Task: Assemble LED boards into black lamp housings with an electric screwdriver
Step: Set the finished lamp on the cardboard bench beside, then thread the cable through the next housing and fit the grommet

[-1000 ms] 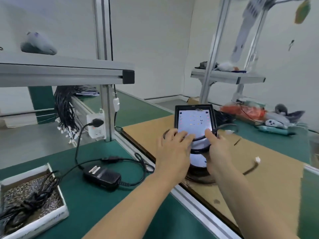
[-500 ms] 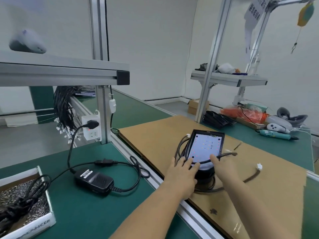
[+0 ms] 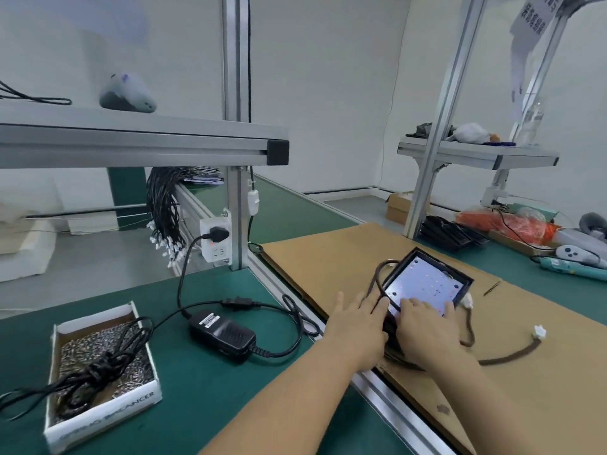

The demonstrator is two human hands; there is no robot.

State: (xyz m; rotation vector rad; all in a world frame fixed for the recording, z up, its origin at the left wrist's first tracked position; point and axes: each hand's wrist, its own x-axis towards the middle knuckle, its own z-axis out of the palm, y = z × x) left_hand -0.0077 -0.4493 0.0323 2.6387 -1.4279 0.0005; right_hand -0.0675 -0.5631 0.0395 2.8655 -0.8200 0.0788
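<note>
step in hand, as i read it: seating the led board (image 3: 425, 284) flat in the black lamp housing (image 3: 460, 274) before any screw goes in.

both hands are down on the near edge of the unit. left hand (image 3: 356, 326) lies flat beside the housing's near-left corner, fingers (image 3: 369, 298) straight and slightly spread, tips touching the corner where the black cable (image 3: 377, 277) loops over the rim. right hand (image 3: 427, 331) rests on the board's near edge, fingers (image 3: 415, 303) straight and close together, pressing down. neither hand pinches anything.

to do it well, judging from here: press evenly across the near edge, check the board sits level all round, and clear the cable off the rim so it isn't trapped under the board. keep one hand bracing the housing when the driver comes in. the electric screwdriver (image 3: 573, 267) lies well apart, far right on the green tabletop (image 3: 203, 395); the box of screws (image 3: 101, 372) sits far left with a tangled cord on top. both are a reach away.

the unit: square black frame, pale glossy board inside with small coloured dots, tilted up at the far side, as if resting on something beneath that i cannot make out. it sits on the cardboard sheet (image 3: 328, 257), near its front edge. a white connector (image 3: 539, 332) lies on the cardboard to the right.
</note>
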